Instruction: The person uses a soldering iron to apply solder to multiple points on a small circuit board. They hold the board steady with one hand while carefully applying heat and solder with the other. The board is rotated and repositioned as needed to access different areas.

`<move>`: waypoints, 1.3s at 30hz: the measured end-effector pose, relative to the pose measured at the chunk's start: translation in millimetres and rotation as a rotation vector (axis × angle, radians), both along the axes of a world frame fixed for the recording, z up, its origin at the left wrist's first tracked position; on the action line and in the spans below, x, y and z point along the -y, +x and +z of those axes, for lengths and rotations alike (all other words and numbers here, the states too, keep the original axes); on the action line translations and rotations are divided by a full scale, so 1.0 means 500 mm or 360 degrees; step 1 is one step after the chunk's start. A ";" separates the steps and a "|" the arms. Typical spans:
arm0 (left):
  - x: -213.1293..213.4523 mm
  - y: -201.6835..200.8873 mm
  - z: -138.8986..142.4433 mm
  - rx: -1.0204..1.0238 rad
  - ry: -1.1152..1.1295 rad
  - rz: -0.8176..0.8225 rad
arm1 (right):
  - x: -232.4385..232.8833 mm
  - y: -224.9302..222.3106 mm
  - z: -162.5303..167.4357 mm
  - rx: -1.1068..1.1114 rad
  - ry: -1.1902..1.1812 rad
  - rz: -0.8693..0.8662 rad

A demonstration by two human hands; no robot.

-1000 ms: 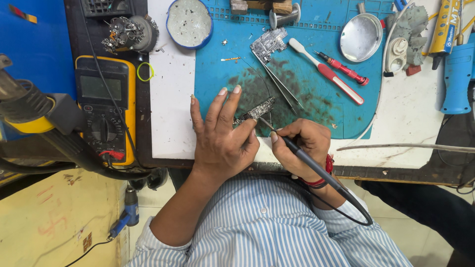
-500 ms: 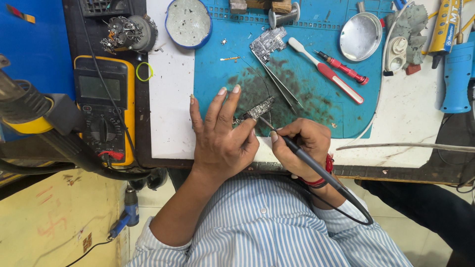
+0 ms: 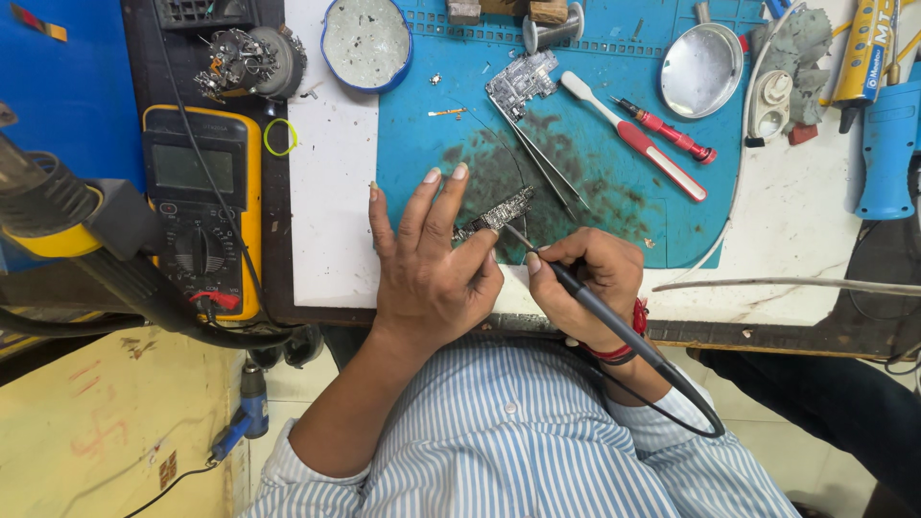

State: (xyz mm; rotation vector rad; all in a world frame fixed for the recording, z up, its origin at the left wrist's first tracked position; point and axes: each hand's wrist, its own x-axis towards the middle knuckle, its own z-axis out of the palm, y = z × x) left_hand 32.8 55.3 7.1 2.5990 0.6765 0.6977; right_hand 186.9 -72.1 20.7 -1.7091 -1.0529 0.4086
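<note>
We see a yellow multimeter [image 3: 200,223] at the left edge of the bench, a green ring [image 3: 280,137] just beside it. Above sits a small motor part [image 3: 251,61]. A round blue dish [image 3: 366,42] overlaps the top of the teal mat [image 3: 614,206]. On the mat: a second board [image 3: 521,82], tweezers [image 3: 549,169] below it, a white toothbrush [image 3: 633,135], a red screwdriver [image 3: 667,129] alongside, a round metal lid [image 3: 701,69]. A grey putty lump [image 3: 794,48] and blue tool [image 3: 886,144] lie at right. Hot-air nozzle [image 3: 43,206] at far left.
</note>
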 end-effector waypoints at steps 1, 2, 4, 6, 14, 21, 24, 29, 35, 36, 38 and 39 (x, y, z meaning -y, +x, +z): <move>0.000 0.000 0.000 -0.0001 0.0001 0.0001 | 0.000 0.000 0.000 -0.0007 0.0001 -0.0003; -0.001 0.000 0.000 -0.0003 -0.0001 0.0000 | 0.000 0.000 0.000 0.0005 0.0007 0.0007; 0.000 0.000 -0.001 -0.0004 -0.0002 0.0000 | 0.000 0.001 0.000 0.0030 0.0018 0.0026; 0.000 0.000 -0.001 -0.0003 -0.0001 -0.0001 | 0.000 0.001 -0.001 0.0017 0.0015 0.0010; 0.000 -0.001 -0.001 0.0003 -0.0009 -0.0007 | 0.007 -0.002 0.001 -0.0059 -0.0051 -0.0048; 0.001 -0.001 0.001 0.0002 -0.0004 -0.0003 | 0.005 0.000 0.002 -0.0001 -0.0040 -0.0025; 0.001 -0.002 0.002 -0.0003 -0.0007 -0.0002 | 0.006 -0.001 0.004 -0.0009 -0.0049 -0.0021; 0.001 -0.001 0.000 0.0003 -0.0013 -0.0007 | 0.004 -0.001 0.006 -0.0023 -0.0042 -0.0020; 0.000 -0.001 -0.001 0.0009 -0.0007 -0.0006 | 0.004 -0.001 0.006 -0.0039 -0.0046 -0.0021; 0.001 -0.001 -0.001 0.0011 -0.0006 -0.0005 | 0.004 -0.002 0.005 -0.0040 -0.0044 -0.0022; 0.002 -0.002 0.000 0.0000 -0.0021 -0.0004 | 0.006 -0.002 0.006 -0.0047 -0.0041 -0.0018; 0.001 -0.002 0.000 -0.0005 -0.0024 -0.0005 | 0.006 -0.001 0.006 -0.0051 -0.0032 -0.0015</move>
